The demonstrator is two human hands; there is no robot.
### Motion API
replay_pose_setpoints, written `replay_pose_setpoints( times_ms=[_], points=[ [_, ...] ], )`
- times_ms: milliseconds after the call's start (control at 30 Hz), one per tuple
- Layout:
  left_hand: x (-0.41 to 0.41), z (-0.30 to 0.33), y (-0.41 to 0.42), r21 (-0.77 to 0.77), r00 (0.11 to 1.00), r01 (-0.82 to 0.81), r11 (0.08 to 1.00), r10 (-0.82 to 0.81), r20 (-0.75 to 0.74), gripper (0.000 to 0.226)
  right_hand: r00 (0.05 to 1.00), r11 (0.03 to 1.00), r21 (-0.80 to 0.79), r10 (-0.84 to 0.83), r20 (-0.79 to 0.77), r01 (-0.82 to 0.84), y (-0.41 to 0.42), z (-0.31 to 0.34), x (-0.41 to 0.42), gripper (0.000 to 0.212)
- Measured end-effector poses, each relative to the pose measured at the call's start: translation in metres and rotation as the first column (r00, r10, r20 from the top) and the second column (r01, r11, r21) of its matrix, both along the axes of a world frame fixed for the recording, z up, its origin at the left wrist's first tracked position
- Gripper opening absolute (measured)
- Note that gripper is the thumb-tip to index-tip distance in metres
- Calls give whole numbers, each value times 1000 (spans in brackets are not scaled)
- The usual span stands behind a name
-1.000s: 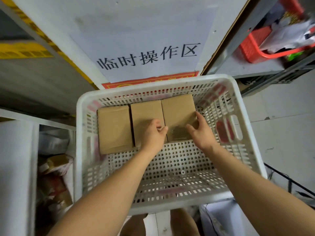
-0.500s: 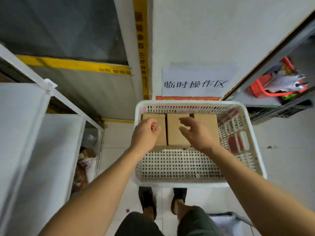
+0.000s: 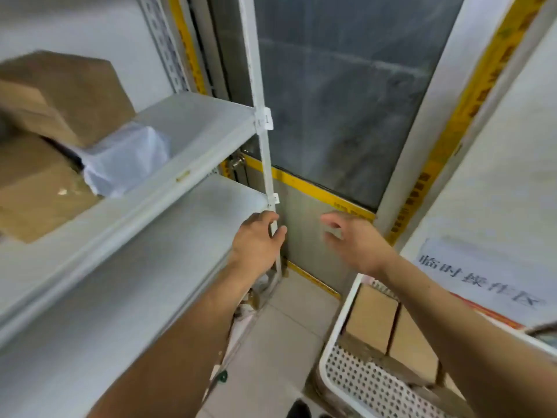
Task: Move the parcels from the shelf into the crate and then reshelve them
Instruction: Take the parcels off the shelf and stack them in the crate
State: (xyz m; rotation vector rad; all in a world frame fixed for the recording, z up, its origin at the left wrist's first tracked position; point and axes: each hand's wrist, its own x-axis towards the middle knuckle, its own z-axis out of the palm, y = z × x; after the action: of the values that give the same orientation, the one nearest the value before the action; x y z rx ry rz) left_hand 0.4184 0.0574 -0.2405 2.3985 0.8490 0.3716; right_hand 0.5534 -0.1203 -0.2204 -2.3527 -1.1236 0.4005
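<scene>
A white perforated crate (image 3: 337,336) sits at the lower right with brown cardboard parcels (image 3: 372,318) standing in it, partly hidden by my right forearm. A white metal shelf (image 3: 156,236) fills the left side. On its upper level lie larger cardboard boxes (image 3: 63,92) and a white plastic-wrapped parcel (image 3: 126,158). My left hand (image 3: 256,242) hangs in front of the shelf's corner post, fingers loosely curled, holding nothing. My right hand (image 3: 355,239) is raised above the crate's far corner, fingers spread and empty.
The shelf's upright post (image 3: 265,152) stands between the shelf and a dark glass door (image 3: 340,101) with yellow tape. A white paper sign (image 3: 482,273) hangs on the right wall. Tiled floor (image 3: 289,321) lies between shelf and crate, with clutter under the shelf.
Both hands have left the parcels in the crate and lifted up. My view has swung left and upward from the crate towards the shelf.
</scene>
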Motion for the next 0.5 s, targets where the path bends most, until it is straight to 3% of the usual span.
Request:
replay_pose_setpoints(
  times_ms=[233,500],
  points=[
    [-118,74,34,135,935,-351,927,340,97,43,944,937,117,330,19,-330,95,62,-60,43],
    [-276,130,17,245,744,-669,702,627,233,43,724,687,272,688,55,-674,179,115,-186,46]
  ],
)
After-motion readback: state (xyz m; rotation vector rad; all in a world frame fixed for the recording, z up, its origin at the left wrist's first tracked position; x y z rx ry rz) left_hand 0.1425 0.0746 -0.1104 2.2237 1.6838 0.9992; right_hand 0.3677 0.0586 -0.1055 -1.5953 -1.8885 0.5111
